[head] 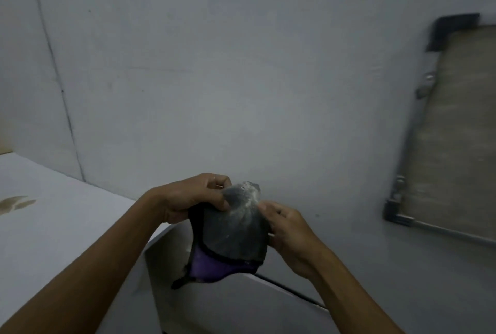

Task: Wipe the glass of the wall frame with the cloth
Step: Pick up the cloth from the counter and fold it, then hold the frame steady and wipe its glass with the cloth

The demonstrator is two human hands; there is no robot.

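A dark grey cloth (233, 229) with a purple underside and black trim hangs bunched between both hands at lower centre. My left hand (188, 199) grips its upper left part with the fingers curled over the top. My right hand (287, 229) pinches its right edge. Pale dust or lint sits on the top of the cloth. The wall frame (456, 129) is on the wall at the far right, with a metal rim, a black corner piece and a beige pane. It is blurred and partly cut off by the image edge. Both hands are well left of the frame.
A plain grey-white wall (214, 79) fills most of the view. A white countertop (53, 226) with a brown stain (16, 202) lies at lower left. Below the hands a white cabinet front (241, 301) shows a dark gap.
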